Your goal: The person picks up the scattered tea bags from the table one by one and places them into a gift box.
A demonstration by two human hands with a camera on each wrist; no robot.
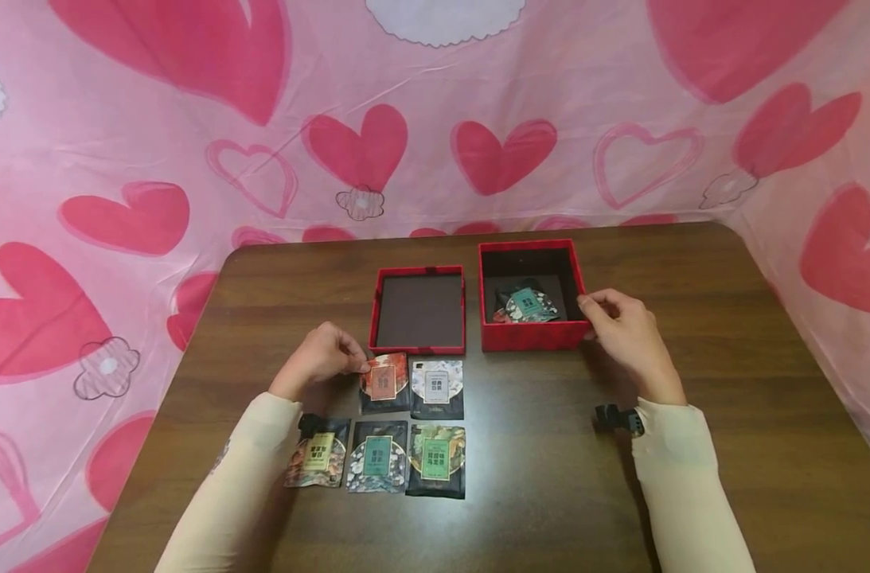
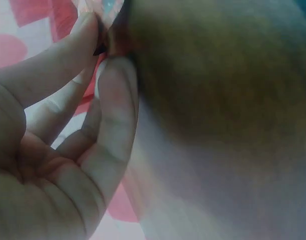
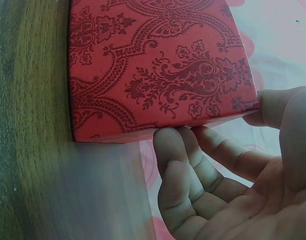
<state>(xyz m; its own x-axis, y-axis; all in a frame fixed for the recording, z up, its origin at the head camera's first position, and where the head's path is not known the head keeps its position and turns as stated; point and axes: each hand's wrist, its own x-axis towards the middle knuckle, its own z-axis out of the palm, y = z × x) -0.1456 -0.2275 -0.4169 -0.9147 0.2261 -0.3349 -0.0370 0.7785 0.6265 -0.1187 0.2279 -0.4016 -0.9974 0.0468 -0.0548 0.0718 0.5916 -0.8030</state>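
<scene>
Packets inside the tall red patterned box (image 1: 532,337) overlapped, count unclear; a teal-labelled floral packet (image 1: 526,304) and a sliver of a reddish packet (image 1: 502,317) showed. The black left wrist device (image 1: 309,423) hid a top corner of the flat yellow-labelled packet (image 1: 317,457). Small label print was unreadable. The left wrist view was blurred, the held packet mostly cut off at the top; the right wrist view cut off part of the box.

Counts: one box, one shallow red square lid (image 1: 422,310) with dark inside, five packets on the brown wood-grain bench (image 1: 549,477). Far row, two: flat orange-red packet (image 1: 384,384), just in front of the lid, and white-and-black packet (image 1: 437,390). Near row, three: yellow-labelled, teal-labelled dark packet (image 1: 377,458), green-and-black packet (image 1: 435,461).

Left hand (image 1: 327,351): reached in from the left, grip nearly closed, thumb and finger pinching the orange-red packet's left edge. Right hand (image 1: 626,325): grip parted by the wall's thickness, thumb at the box's right rim, bent fingers against the outer side.
</scene>
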